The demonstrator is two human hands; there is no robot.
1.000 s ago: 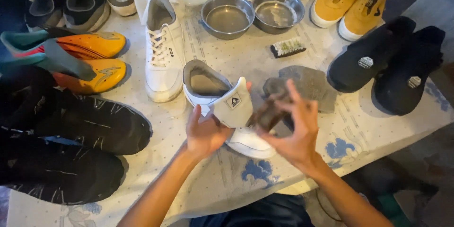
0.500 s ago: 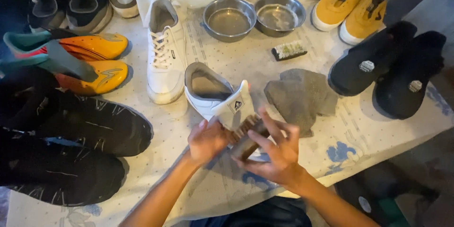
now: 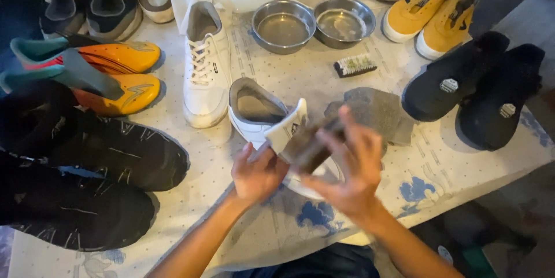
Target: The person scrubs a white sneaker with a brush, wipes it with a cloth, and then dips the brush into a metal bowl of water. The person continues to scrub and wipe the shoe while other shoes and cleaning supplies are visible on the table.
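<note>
- The white sneaker [image 3: 254, 113] lies near the front edge of the table [image 3: 462, 162]; its long axis runs diagonally, heel to the far left, toe to you.
- Your left hand [image 3: 257, 174] grips its tongue.
- Your right hand [image 3: 347, 168] holds a brown brush [image 3: 309, 145] against it.
- A grey cloth [image 3: 376, 110] lies just right.

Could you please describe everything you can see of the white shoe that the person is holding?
The white shoe is a low sneaker with a grey inner lining and a white sole. It rests on the patterned tablecloth, heel opening toward the far side. Its tongue is pulled up and bears a small dark patch. The left hand grips the tongue from the near side, while the right hand presses a brown brush, blurred, against the front. Its toe is hidden behind the hands.
</note>
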